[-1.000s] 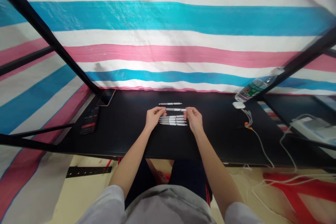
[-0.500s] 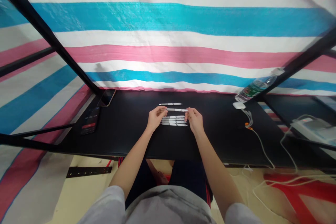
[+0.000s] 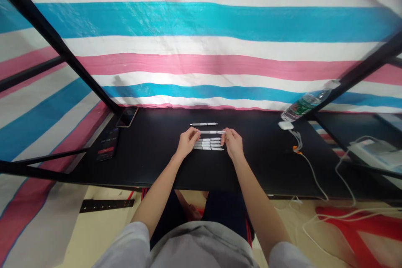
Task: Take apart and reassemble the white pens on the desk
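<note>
"Black tabletop (image 3: 141, 146), black post (image 3: 361, 74) at its right: is the bottle (image 3: 303, 106) propped there?"

"It looks tilted, though the wide lens may cause that; I can't tell whether they touch."

"And the hands?"

"Left hand (image 3: 187, 140) and right hand (image 3: 233, 141) face each other, each pinching with thumb and fingertips."

"Pinching what?"

"Well, there's a cluster of pens (image 3: 209, 145) on the near side, a lone pen (image 3: 204, 124) on the far side. The held pen (image 3: 213, 132) is between, roughly parallel, one end in each hand, probably to keep it level."

"Resting or raised?"

"Can't tell. Fingers hide its tips, the left hand covers the cluster's left ends, and any print is too small to read."
</note>
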A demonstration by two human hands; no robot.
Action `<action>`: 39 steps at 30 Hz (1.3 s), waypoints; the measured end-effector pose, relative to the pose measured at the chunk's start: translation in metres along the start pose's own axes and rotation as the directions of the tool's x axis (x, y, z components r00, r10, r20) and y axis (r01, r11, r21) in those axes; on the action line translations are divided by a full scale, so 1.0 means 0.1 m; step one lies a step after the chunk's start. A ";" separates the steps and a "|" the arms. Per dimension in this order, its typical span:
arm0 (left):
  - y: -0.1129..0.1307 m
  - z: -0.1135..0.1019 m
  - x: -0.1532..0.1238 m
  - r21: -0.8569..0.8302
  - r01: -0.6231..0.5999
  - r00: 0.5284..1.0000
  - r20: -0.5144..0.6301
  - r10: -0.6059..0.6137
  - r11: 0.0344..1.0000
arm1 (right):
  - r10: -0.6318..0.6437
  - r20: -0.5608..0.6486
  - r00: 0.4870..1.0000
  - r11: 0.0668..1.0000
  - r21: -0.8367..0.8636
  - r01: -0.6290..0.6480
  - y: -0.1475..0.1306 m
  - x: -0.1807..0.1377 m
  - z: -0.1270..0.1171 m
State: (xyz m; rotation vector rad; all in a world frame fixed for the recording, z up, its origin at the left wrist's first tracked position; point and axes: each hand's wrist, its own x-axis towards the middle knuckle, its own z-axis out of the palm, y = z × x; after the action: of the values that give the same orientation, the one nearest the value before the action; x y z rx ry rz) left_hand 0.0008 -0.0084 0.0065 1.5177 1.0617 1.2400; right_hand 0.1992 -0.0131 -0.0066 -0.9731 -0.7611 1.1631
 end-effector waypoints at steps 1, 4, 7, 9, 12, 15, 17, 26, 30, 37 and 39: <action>0.01 0.00 -0.01 0.015 -0.013 1.000 0.018 0.012 1.000 | -0.004 -0.001 1.000 1.000 0.001 0.004 0.00 0.00 0.00; 0.04 -0.01 -0.02 0.083 -0.054 0.997 0.061 0.049 0.995 | -0.008 -0.005 1.000 1.000 -0.006 0.008 0.01 0.01 0.00; 0.04 -0.03 -0.02 0.181 -0.079 0.997 0.039 0.073 0.980 | -0.009 0.003 1.000 1.000 -0.003 0.009 0.00 0.00 0.01; 0.03 -0.04 -0.02 0.230 -0.095 0.995 0.010 0.096 0.968 | -0.008 0.023 1.000 1.000 0.003 0.008 0.00 -0.01 0.02; 0.01 -0.04 -0.02 0.253 -0.106 0.993 -0.015 0.113 0.962 | -0.005 0.042 0.999 1.000 0.015 0.004 -0.01 -0.03 0.04; 0.00 -0.03 -0.02 0.217 -0.082 0.996 -0.010 0.086 0.973 | -0.013 0.029 1.000 1.000 0.020 0.012 -0.01 -0.03 0.03; 0.01 -0.02 -0.02 0.163 -0.064 0.998 -0.007 0.066 0.985 | -0.020 0.017 1.000 1.000 0.019 0.019 -0.01 -0.02 0.02; 0.01 -0.01 0.02 -0.031 -0.035 0.999 -0.042 0.034 0.999 | -0.030 -0.018 0.999 0.999 0.039 0.031 0.02 0.01 0.00; -0.03 -0.03 0.03 0.001 0.028 0.996 -0.087 -0.027 1.000 | -0.032 -0.005 0.999 0.999 0.033 0.032 0.03 0.01 0.00; 0.00 -0.02 0.03 -0.040 -0.007 0.996 -0.084 0.003 0.999 | -0.036 -0.010 0.999 0.999 0.038 0.036 0.04 0.02 -0.01; 0.00 -0.02 0.03 -0.008 0.003 0.997 -0.079 -0.004 1.000 | -0.031 -0.010 0.999 0.999 0.036 0.032 0.04 0.02 -0.01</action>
State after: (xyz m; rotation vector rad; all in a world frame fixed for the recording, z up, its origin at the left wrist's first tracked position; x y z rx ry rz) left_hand -0.0004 -0.0056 0.0069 1.4705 1.1087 1.3096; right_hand 0.1994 -0.0111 -0.0108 -0.9328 -0.7427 1.1403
